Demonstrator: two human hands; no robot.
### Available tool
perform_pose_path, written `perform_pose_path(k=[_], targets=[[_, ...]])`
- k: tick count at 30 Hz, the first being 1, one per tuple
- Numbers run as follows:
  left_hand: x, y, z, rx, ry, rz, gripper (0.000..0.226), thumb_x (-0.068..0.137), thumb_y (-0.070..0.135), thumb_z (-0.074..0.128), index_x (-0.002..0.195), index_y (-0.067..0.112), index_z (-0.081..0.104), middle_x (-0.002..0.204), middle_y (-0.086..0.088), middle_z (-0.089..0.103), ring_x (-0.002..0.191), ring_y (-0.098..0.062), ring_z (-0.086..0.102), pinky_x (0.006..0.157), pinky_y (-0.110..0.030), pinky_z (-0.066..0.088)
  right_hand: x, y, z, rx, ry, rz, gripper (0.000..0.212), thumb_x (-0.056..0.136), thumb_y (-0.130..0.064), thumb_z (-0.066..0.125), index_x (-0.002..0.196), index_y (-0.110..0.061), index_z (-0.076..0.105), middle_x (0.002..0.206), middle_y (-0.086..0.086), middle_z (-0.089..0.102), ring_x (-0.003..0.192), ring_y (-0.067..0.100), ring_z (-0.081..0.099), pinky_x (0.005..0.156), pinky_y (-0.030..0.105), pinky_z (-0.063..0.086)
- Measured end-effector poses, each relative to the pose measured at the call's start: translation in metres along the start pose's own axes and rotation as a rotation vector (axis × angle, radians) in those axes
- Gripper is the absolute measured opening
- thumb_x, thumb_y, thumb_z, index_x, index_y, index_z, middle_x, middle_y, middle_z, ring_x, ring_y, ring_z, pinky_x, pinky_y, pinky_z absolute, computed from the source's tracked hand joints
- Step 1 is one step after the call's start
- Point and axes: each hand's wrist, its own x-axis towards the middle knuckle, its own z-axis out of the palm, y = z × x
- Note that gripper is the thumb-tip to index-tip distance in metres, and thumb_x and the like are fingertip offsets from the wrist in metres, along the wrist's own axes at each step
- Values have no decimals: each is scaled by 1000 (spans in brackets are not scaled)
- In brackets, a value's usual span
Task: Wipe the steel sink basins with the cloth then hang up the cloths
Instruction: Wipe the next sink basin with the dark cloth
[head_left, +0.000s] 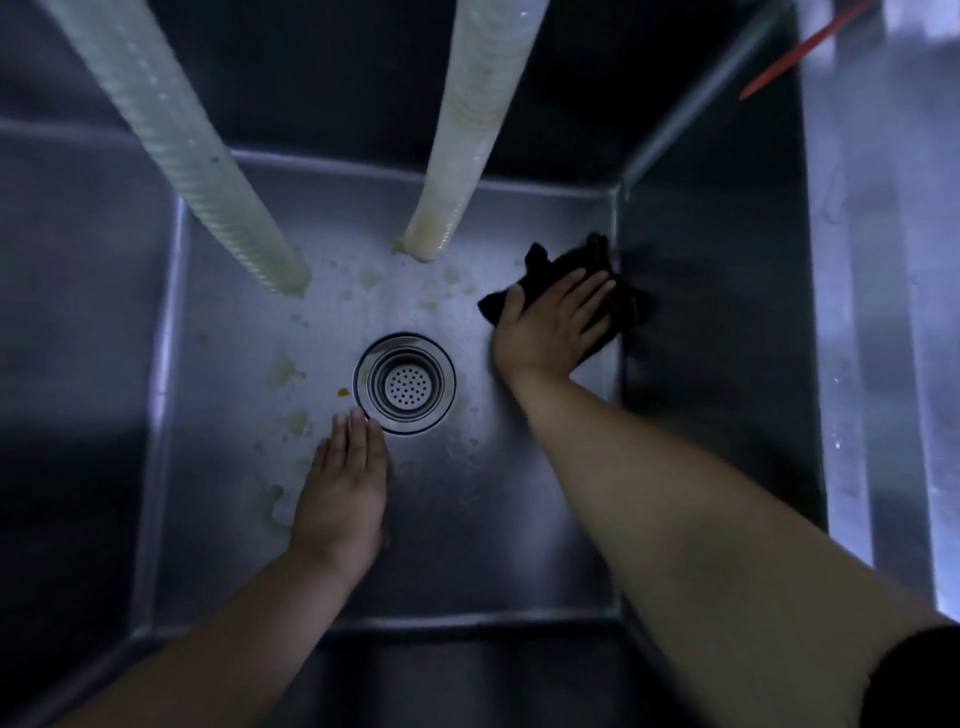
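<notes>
Head view: my right hand (553, 325), fingers together, presses the dark crumpled cloth (621, 299) flat into the far right corner of the steel sink basin (493, 545). My left hand (345, 483) rests flat near the round drain strainer (404, 383), empty. Yellowish residue (283, 371) remains at left; I judge wiping partway, hanging not begun.

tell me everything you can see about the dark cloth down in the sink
The cloth is black or very dark, soft and crumpled, with corners poking up. It lies on the steel sink floor, pushed into the far right corner against the right wall. The right hand presses flat on it, covering its middle. No pattern is discernible.
</notes>
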Motion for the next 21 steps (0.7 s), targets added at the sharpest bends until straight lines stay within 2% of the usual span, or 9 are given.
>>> perform_pose_path(k=[6,10,14,21], targets=[[2,1,2,-3,-8,0,121,76,40,70,139,-6,-23,152,-27,-20,140,-42,-17,115,-41,-7,71,-28,-9,-169,-20,-256,73,96,-44,28,149,-1,1,157,23,-2,145,34,-7,115,49,-7],[3,0,0,-14,-8,4,119,75,37,70,142,-6,-19,152,-27,-18,141,-41,-15,116,-41,-6,78,-20,-12,-302,-18,-468,70,96,-45,26,151,-8,3,157,22,1,145,35,-5,116,50,-5],[1,1,-3,-21,-12,-4,116,76,33,69,143,-6,-17,152,-27,-18,141,-42,-15,116,-42,-5,47,-1,-11,-345,-33,-683,67,94,-44,30,152,-16,7,159,15,4,146,31,-3,117,50,-3],[-2,1,-9,-57,-8,-13,113,76,31,70,145,-3,-14,154,-24,-16,142,-39,-13,117,-42,-2,-66,49,-1,-284,-148,-766,70,89,-48,29,151,-21,12,159,12,6,147,30,-1,117,53,1]])
